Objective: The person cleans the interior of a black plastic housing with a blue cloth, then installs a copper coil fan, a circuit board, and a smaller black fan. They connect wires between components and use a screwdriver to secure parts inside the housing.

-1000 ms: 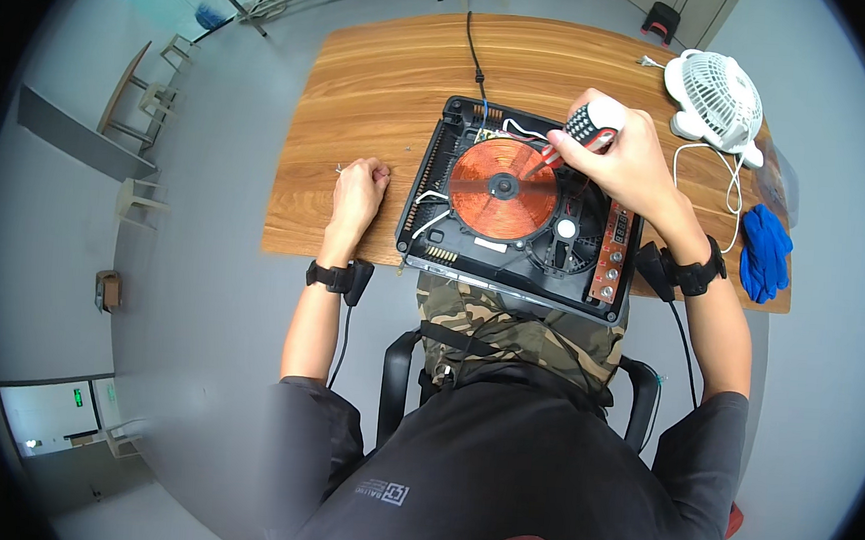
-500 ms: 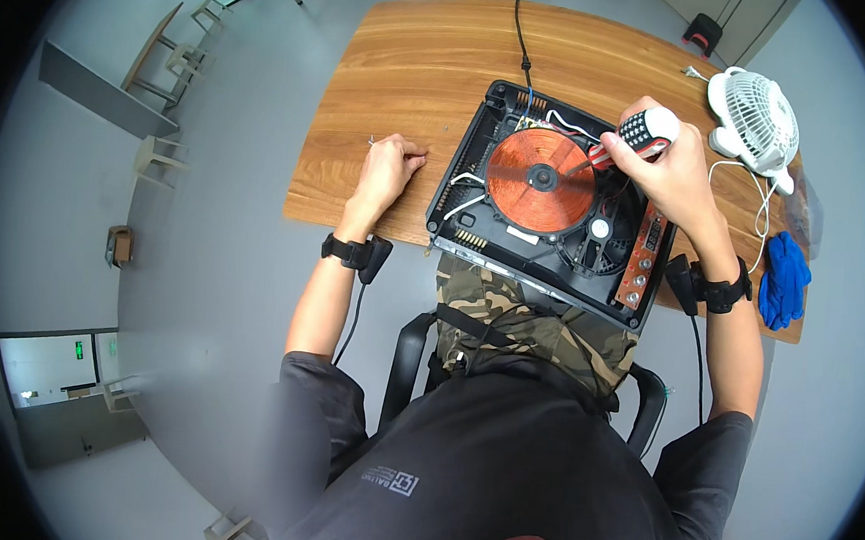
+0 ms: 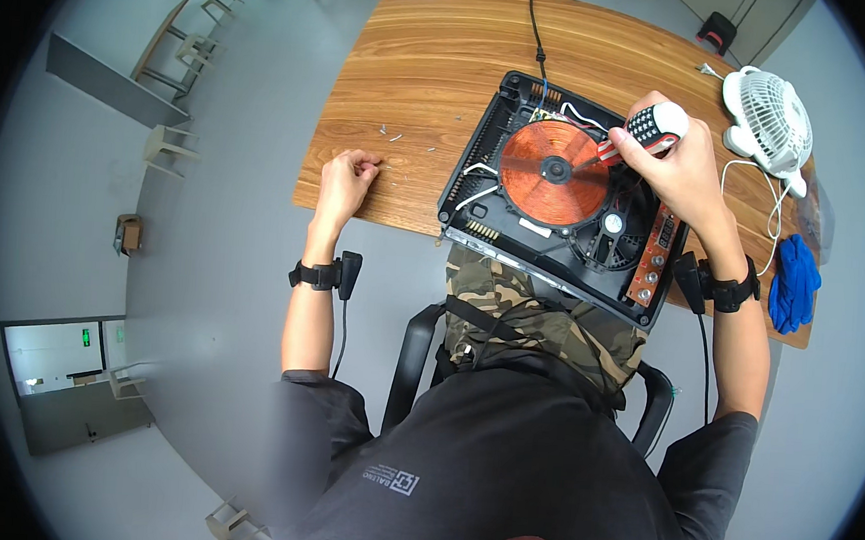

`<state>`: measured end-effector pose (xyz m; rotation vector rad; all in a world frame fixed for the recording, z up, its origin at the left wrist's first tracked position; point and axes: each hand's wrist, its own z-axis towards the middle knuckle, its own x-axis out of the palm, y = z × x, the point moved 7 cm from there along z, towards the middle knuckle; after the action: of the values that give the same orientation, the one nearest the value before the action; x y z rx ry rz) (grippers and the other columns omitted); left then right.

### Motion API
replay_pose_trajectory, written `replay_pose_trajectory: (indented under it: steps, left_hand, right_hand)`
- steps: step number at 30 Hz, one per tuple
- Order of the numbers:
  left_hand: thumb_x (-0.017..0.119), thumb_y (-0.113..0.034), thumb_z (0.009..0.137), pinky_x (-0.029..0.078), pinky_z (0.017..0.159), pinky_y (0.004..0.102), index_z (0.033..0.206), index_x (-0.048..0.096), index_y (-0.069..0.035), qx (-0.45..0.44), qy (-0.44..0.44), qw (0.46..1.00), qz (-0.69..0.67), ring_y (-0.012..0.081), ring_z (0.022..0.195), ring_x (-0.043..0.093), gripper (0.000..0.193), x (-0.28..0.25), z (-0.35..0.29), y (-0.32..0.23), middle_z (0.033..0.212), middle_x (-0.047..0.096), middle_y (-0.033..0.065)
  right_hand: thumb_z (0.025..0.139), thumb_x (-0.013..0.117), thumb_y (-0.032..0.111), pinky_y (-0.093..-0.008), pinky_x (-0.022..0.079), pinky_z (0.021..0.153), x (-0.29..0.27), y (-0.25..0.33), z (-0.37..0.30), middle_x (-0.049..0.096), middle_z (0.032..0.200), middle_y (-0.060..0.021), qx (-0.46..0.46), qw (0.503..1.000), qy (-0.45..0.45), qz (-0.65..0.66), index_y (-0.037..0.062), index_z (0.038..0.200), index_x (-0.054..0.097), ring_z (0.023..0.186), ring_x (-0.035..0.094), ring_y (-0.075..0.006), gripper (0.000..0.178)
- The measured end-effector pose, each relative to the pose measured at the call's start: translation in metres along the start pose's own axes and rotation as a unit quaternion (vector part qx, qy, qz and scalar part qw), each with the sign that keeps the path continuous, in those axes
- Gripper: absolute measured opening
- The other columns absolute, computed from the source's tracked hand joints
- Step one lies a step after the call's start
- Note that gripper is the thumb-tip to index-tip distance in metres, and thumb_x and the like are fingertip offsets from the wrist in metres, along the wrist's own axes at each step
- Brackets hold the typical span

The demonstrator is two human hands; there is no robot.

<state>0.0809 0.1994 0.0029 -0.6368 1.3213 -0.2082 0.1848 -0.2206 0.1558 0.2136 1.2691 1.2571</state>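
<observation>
An opened induction cooker [image 3: 477, 192] rests at the table's front edge, its copper coil [image 3: 536, 197], cooling fan and orange control board exposed. My right hand [image 3: 684, 172] grips a screwdriver [image 3: 651, 131] with a black, white and red handle. Its shaft slants down leftward over the coil toward the hub; whether the tip touches anything is unclear. On the tabletop left of the cooker lies my left hand [image 3: 347, 184], thumb and fingertips pinched together. Whatever is between them is too small to make out. Several small screws [image 3: 396, 137] lie scattered just beyond this hand.
A white fan [image 3: 770, 124] with its cable [image 3: 774, 217] occupies the table's right side. Nearer me are a blue cloth-like bundle [image 3: 794, 284] and a clear plastic bag [image 3: 816, 216]. A black cord [image 3: 536, 29] runs from the cooker to the far edge of the wooden table [image 3: 436, 43].
My left hand has moved left along the table, away from the cooker, and the small screws now show. The right hand stays over the coil with the screwdriver. The whole view shifted slightly.
</observation>
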Motion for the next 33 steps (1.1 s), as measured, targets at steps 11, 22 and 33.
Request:
replay_pose_trajectory:
  steps: [11,22,33]
  left_hand:
    - [0.074,-0.008,0.087,0.057,0.079,0.0389,0.101,0.076,0.002,-0.007,-0.038,0.999,0.028,0.0294,0.082,0.073,0.017,-0.004,0.012,-0.006,0.089,0.075,0.0173]
    - [0.073,-0.006,0.087,0.058,0.077,0.0393,0.098,0.076,0.000,0.017,-0.043,0.996,0.080,0.0293,0.082,0.074,0.013,0.006,0.032,-0.007,0.088,0.076,0.0173]
    - [0.073,-0.007,0.088,0.057,0.084,0.0446,0.102,0.077,-0.004,-0.002,-0.057,0.993,0.101,0.0348,0.092,0.072,0.014,0.007,0.051,0.004,0.099,0.074,0.0175]
  right_hand:
    - [0.090,0.079,0.029,-0.0288,0.043,0.056,-0.001,0.004,0.005,0.063,0.062,-0.0037,-0.016,1.000,0.006,-0.011,0.0024,0.081,0.063,0.057,0.056,-0.0097,0.032]
    - [0.089,0.080,0.035,-0.0286,0.043,0.055,-0.013,-0.016,0.012,0.063,0.063,-0.0038,-0.005,0.999,-0.030,-0.028,0.0019,0.081,0.064,0.056,0.055,-0.0099,0.038]
    - [0.092,0.077,0.029,-0.0266,0.044,0.059,-0.015,-0.016,0.008,0.064,0.066,-0.0003,0.019,0.999,-0.004,-0.037,0.0036,0.084,0.064,0.061,0.055,-0.0074,0.029]
